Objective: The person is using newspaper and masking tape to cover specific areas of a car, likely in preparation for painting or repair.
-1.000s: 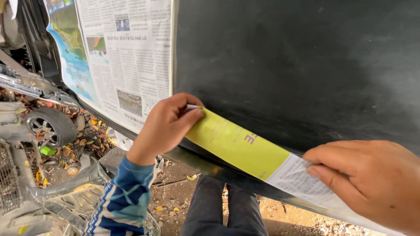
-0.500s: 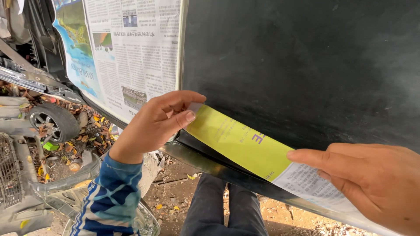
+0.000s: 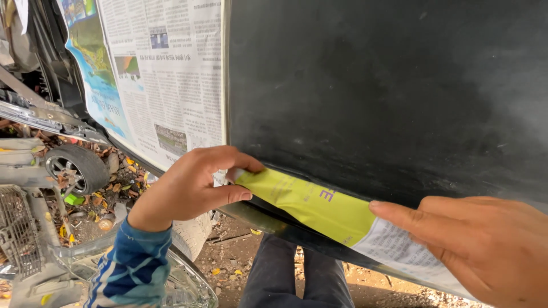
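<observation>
The dark car body panel (image 3: 388, 97) carries the paper — it stands upright, matte black and dusty. A large newspaper sheet (image 3: 165, 74) lies flat against its left part, edge running straight down. Along the panel's lower edge lies a narrow paper strip (image 3: 319, 205), yellow-green at one end, printed white at the other, slanting down to the right. Below, the dirt ground (image 3: 85, 211) bears dry leaves, small litter and a car wheel (image 3: 77, 165) — beside it, scattered metal parts.
</observation>
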